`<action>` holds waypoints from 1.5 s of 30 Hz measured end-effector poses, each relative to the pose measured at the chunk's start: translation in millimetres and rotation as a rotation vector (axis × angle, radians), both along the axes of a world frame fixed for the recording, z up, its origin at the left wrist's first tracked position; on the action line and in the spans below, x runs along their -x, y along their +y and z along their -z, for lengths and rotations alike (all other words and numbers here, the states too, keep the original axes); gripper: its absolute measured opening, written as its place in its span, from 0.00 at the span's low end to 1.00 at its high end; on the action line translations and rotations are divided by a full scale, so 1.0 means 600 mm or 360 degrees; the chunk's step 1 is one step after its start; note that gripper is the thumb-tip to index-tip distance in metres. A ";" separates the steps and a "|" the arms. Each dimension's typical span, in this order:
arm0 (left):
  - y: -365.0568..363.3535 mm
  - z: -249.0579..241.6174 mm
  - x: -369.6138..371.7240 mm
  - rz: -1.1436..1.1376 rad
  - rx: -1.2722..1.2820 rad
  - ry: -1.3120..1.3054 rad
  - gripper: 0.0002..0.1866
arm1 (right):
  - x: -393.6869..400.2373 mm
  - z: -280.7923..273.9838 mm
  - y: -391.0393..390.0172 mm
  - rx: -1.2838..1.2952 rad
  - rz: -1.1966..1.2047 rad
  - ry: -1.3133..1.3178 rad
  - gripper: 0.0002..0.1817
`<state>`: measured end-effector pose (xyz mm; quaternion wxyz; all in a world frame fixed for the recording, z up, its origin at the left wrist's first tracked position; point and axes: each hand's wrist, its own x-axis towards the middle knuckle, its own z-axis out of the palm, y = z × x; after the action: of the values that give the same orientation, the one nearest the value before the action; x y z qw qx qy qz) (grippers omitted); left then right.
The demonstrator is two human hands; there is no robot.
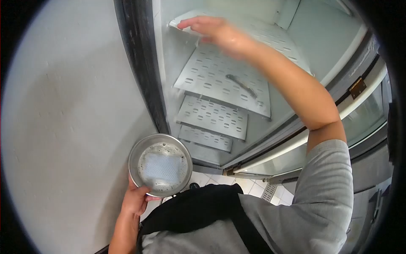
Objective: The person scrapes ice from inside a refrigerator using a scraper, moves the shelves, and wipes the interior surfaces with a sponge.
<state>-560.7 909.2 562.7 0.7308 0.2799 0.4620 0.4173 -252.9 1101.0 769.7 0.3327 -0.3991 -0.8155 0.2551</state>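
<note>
My left hand [136,199] grips the rim of a round metal bowl [134,156], with the thumb over its near edge. Foamy water fills part of the bowl, and a pale, textured sponge or folded cloth [163,168] floats in it. My right hand [215,31] is stretched into the open fridge-like cabinet, at the front left corner of the top shelf [179,20]. Its fingers are extended and slightly blurred, and nothing shows in them. Below it, a dark, curved, thin object [242,86] lies on a slotted metal shelf [207,70]; I cannot make out its kind.
Further slotted shelves [211,116] sit lower in the cabinet. The cabinet door [368,106] stands open on the right, with a metal hinge piece [357,87]. A grey wall or panel [76,127] rises at the left. White floor tiles [245,184] and a drain grate [269,192] show below.
</note>
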 end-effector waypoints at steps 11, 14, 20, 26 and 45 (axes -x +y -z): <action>0.103 -0.069 -0.110 0.0188 -0.0213 -0.0062 0.36 | -0.255 0.341 0.017 0.0027 0.1484 -0.1134 0.22; 0.203 -0.081 -0.175 0.0275 -0.0361 -0.0142 0.35 | -0.228 0.337 -0.027 0.0148 0.1758 -0.1209 0.23; 0.385 -0.060 -0.296 0.0237 -0.0241 -0.0122 0.28 | -0.304 0.372 -0.013 0.0376 0.1792 0.0033 0.19; 0.451 -0.030 -0.350 0.0068 -0.0274 -0.0038 0.24 | -0.306 0.326 -0.023 0.0541 0.1262 0.1974 0.09; 0.437 -0.290 -0.375 0.0057 -0.3185 0.2611 0.33 | -0.319 0.348 0.538 0.0609 0.0303 0.2842 0.15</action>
<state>-335.6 1171.2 736.8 -0.2847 0.8807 0.2578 0.2772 -61.3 1423.6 561.2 0.7869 -0.1676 -0.1632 0.5709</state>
